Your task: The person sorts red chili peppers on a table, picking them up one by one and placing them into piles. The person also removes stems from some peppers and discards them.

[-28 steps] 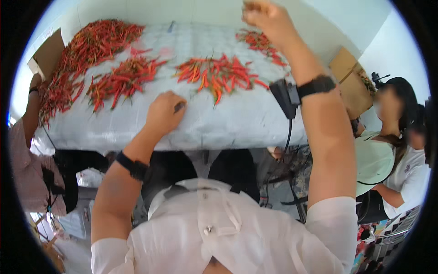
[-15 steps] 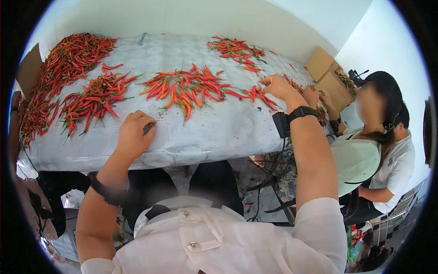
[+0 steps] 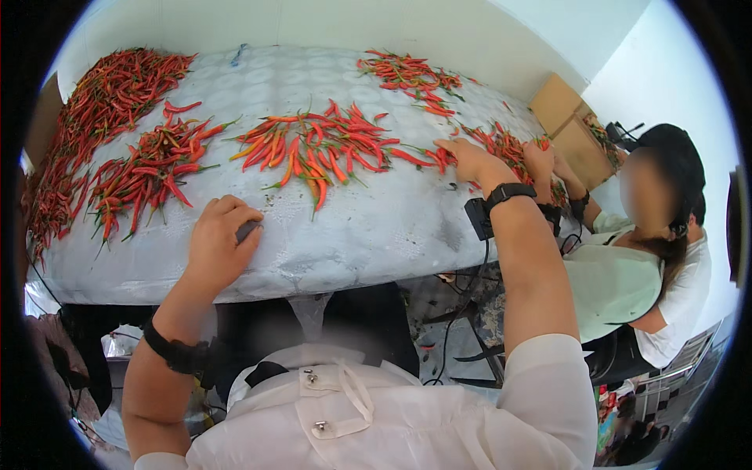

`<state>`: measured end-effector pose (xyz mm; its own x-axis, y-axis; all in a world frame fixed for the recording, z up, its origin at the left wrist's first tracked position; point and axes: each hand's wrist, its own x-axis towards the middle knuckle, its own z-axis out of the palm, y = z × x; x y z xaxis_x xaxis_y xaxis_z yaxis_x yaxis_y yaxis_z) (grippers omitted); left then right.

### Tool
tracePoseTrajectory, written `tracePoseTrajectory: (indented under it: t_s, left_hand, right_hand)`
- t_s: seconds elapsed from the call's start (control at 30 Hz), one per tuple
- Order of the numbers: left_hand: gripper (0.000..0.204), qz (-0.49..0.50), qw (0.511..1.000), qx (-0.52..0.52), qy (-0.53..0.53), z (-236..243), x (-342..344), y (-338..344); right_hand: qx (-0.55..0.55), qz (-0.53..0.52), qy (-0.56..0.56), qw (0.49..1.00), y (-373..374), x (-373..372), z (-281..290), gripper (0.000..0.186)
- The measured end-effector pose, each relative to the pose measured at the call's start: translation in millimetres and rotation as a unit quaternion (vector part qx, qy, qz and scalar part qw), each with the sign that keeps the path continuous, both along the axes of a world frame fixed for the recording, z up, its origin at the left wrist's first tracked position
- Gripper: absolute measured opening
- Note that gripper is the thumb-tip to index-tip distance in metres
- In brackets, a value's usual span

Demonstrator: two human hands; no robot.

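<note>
My left hand (image 3: 222,241) is closed above the table's near edge, with a small dark grey piece (image 3: 247,230) pinched between thumb and fingers; I cannot make out its kind. Farther right, my right hand (image 3: 478,166) curls its fingers down around a few red chili peppers (image 3: 443,159); its palm side is hidden. To its left a loose heap of chili peppers (image 3: 317,149) lies fanned out, mostly red, some orange, with green stems. Another heap of chili peppers (image 3: 149,172) lies beyond my left hand.
A large mound of chili peppers (image 3: 117,90) covers the table's far left, and a smaller pile (image 3: 403,72) sits at the back. A co-worker (image 3: 611,274) on the right handles peppers near a cardboard box (image 3: 580,149). Cables hang below the pale patterned tablecloth (image 3: 352,243).
My right hand has moved slightly left, and the few chili peppers beneath it have shifted left too. My left hand stays nearly in place, still holding the dark piece.
</note>
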<state>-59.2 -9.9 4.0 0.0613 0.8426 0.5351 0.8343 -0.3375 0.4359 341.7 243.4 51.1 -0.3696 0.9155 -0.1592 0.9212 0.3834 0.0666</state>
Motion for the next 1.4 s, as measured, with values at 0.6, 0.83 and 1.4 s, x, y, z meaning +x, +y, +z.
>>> tracePoseTrajectory:
  t_s: [0.6,0.83,1.4]
  left_hand:
    - [0.015,-0.019,1.000,0.002,-0.007,-4.4,-0.1,1.9]
    - [0.016,-0.006,1.000,-0.005,-0.006,-4.9,-3.6,-0.4]
    - [0.018,-0.038,0.999,0.035,-0.012,-2.6,-2.1,-0.5]
  right_hand:
    - [0.091,0.062,-0.058,0.992,84.8,-27.4,9.1,0.011]
    - [0.007,0.253,0.259,0.932,-0.2,-264.7,107.1,0.022]
    - [-0.018,0.072,0.144,0.987,-0.4,-72.1,96.4,0.053]
